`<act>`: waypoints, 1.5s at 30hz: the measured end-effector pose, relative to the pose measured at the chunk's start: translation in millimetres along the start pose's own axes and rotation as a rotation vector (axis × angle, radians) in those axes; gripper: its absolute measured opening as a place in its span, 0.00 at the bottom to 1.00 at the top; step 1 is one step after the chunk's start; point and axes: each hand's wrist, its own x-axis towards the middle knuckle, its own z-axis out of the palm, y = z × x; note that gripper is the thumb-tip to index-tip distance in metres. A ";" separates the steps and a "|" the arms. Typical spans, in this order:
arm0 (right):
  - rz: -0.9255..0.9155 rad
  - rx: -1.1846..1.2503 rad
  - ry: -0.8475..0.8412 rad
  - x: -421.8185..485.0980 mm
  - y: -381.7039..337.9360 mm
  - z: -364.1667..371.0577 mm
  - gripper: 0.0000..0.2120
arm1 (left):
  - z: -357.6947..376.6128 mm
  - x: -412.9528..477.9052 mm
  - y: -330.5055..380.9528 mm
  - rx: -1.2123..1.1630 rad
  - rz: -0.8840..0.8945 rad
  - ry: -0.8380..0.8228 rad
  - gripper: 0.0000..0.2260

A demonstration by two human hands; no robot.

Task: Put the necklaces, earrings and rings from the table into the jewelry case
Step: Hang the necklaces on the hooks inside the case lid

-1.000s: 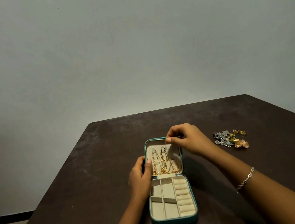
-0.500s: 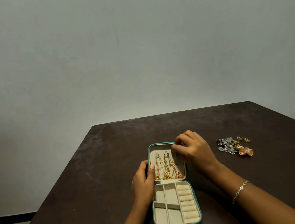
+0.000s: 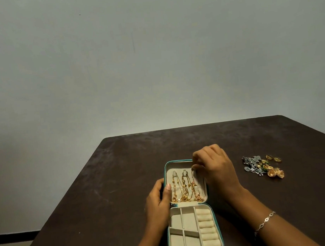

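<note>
The dark table carries the open jewelry case, which sits directly under both hands. The left hand curls round the lid's left edge with its thumb on the lining, apparently to steady it. The right hand pinches the top end of the rightmost of three necklaces, seemingly fastening it on its hook. The earrings and rings lie heaped well to the right of those fingertips.
</note>
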 end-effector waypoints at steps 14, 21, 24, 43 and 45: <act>0.591 0.716 -0.181 -18.0 -4.8 -28.1 0.09 | 0.8 -0.1 0.6 -0.005 0.079 0.033 0.08; 0.725 0.887 -0.314 -43.2 -20.2 -29.1 0.17 | 0.8 -4.7 4.9 -0.043 0.102 0.058 0.09; 0.690 0.863 -0.267 -43.1 -23.0 -30.2 0.16 | 1.9 -5.5 3.4 -0.044 0.120 0.072 0.09; 0.815 0.868 -0.385 -46.8 -2.2 -23.7 0.18 | 10.9 -19.9 9.7 0.085 0.057 0.175 0.08; 0.808 0.965 -0.462 -46.6 -1.4 -27.9 0.19 | 12.7 -24.6 11.4 0.081 0.048 0.173 0.08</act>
